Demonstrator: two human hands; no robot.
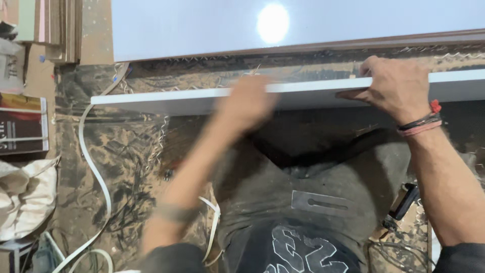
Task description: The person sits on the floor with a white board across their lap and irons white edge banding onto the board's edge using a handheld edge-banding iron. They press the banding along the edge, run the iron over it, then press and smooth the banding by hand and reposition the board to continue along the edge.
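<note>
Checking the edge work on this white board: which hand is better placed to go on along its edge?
Probably the left hand: it lies free on the board edge, blurred in motion. The right hand clamps the board steady.

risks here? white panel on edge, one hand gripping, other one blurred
1. The white panel stands on its edge, steadied only by the right hand; it could tip or slide.
2. The left hand is motion-blurred against the panel's edge, so a slip might scrape fingers on the corner.
3. The loose white edge strip and shavings litter the floor by the legs, so snagging or tripping seems possible.
</note>
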